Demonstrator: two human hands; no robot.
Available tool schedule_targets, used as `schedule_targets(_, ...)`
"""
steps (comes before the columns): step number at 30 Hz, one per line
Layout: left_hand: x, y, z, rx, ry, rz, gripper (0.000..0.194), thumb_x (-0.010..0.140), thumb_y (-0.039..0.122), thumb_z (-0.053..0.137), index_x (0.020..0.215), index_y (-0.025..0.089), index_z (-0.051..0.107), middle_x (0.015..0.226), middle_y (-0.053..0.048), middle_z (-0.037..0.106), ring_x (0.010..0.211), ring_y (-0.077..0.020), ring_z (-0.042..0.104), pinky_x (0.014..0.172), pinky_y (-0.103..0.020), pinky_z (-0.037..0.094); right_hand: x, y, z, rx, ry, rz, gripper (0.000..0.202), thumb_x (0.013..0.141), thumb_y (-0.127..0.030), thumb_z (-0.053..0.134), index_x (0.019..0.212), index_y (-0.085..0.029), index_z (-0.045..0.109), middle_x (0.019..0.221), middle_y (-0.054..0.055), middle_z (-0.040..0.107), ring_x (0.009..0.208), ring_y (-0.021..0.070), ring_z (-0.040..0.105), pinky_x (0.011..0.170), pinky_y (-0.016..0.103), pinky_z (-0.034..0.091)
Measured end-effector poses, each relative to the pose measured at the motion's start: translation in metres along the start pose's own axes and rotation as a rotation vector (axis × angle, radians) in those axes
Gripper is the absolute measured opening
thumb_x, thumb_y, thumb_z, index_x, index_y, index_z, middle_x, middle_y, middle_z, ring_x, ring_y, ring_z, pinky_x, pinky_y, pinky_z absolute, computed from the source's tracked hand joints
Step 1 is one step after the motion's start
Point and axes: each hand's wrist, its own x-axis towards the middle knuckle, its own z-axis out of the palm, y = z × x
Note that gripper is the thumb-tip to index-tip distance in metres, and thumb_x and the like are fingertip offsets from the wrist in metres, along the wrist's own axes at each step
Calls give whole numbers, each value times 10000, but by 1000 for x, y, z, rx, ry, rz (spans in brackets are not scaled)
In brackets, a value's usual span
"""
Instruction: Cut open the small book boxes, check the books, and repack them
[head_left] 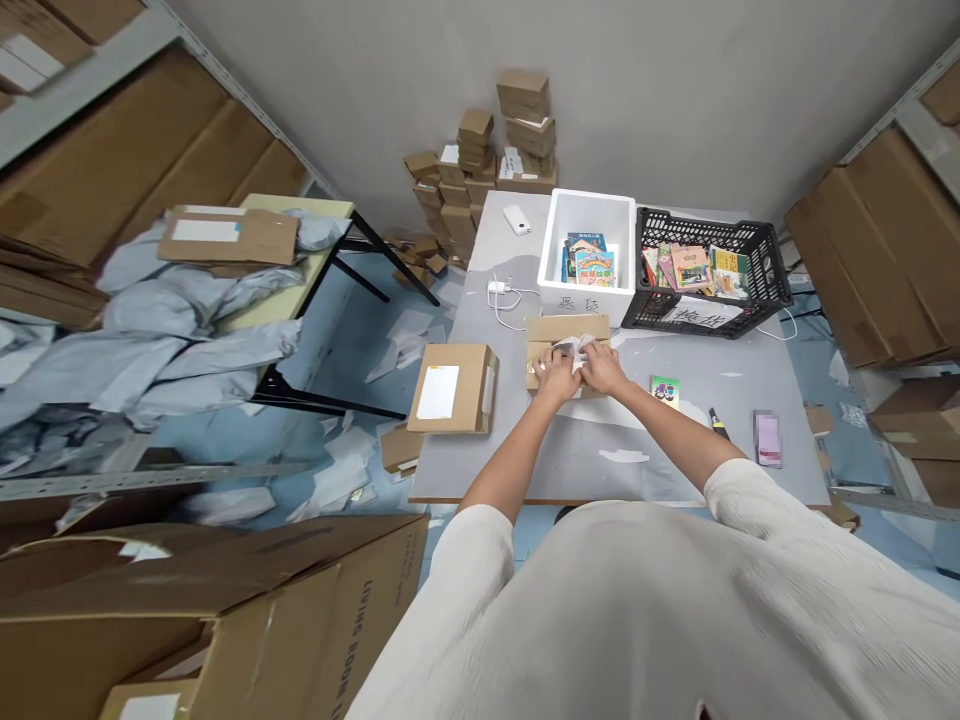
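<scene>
A small open cardboard box (568, 327) stands on the grey table (480, 470), its back flap raised. Both hands reach into it. My left hand (557, 376) and my right hand (600, 366) are close together on a crumpled, whitish plastic wrapping (576, 348), fingers bent around it. What lies under the wrapping is hidden. To the left sits a brown carton (476, 390) with a white label, apart from the hands. A small green booklet (665, 391) lies right of my right forearm.
Behind the open box are a white foam box (587, 299) and a black crate (765, 270), both holding books. A cutter (718, 424) and a phone (767, 438) lie at the right. Grey parcels (150, 360) cover a side table; stacked cartons (525, 130) stand behind.
</scene>
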Motion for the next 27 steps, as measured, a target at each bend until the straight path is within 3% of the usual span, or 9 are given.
schedule_targets(4, 0, 3, -3, -4, 59, -32, 558, 998, 280, 546, 1553, 249, 598, 1525, -190, 601, 1491, -394, 447, 1250, -588, 271, -1, 7, 3, 24, -102, -79, 421, 1045, -262, 420, 1344, -178, 705, 1418, 188, 699, 1350, 374, 562, 1184, 583, 319)
schedule_targets(7, -5, 5, -5, -43, 142, 4, 647, 953, 154, 510, 1594, 240, 539, 1510, -168, 633, 1473, -356, 483, 1244, -546, 288, 2, 12, 6, 92, -112, -156, 483, 1018, -225, 434, 1437, -172, 669, 1467, 184, 691, 1374, 359, 572, 1220, 598, 296)
schedule_targets(10, -10, 10, -5, -84, 198, 16, 651, 937, 114, 485, 1576, 229, 545, 1520, -161, 642, 1479, -346, 497, 1238, -536, 297, 2, 18, 6, 157, 2, -171, 540, 988, -226, 487, 1502, -174, 646, 1574, 179, 618, 1442, 357, 534, 1242, 580, 320)
schedule_targets(13, -12, 20, -4, -108, 256, 37, 617, 945, 107, 474, 1543, 225, 570, 1576, -159, 605, 1488, -339, 494, 1237, -530, 300, -3, 32, 2, 222, 137, -126, 501, 994, -226, 486, 1447, -199, 699, 1550, 160, 626, 1437, 350, 541, 1219, 556, 385)
schedule_targets(17, -15, 46, 4, -143, 290, 160, 547, 973, 125, 484, 1498, 223, 604, 1579, -160, 591, 1491, -334, 489, 1240, -517, 303, -23, 73, -9, 296, 263, -5, 441, 999, -244, 491, 1363, -213, 738, 1464, 145, 670, 1394, 337, 574, 1200, 544, 433)
schedule_targets(22, -17, 92, 37, -215, 204, 351, 515, 984, 130, 483, 1469, 226, 628, 1524, -147, 610, 1441, -323, 527, 1222, -491, 362, -75, 147, -13, 359, 287, 196, 430, 965, -238, 515, 1320, -194, 754, 1380, 141, 702, 1265, 293, 664, 1177, 463, 493)
schedule_targets(25, -18, 115, 75, -294, 87, 420, 523, 977, 123, 484, 1467, 224, 636, 1491, -139, 623, 1415, -313, 553, 1199, -460, 425, -116, 184, -8, 400, 235, 386, 460, 926, -202, 534, 1330, -176, 754, 1377, 143, 716, 1161, 270, 716, 1146, 431, 524)
schedule_targets(27, -19, 125, 105, -367, 4, 387, 532, 965, 111, 492, 1465, 213, 640, 1494, -145, 629, 1423, -314, 564, 1208, -468, 444, -141, 203, -1, 431, 188, 525, 464, 914, -192, 549, 1328, -167, 758, 1385, 148, 730, 1177, 271, 726, 1150, 421, 524)
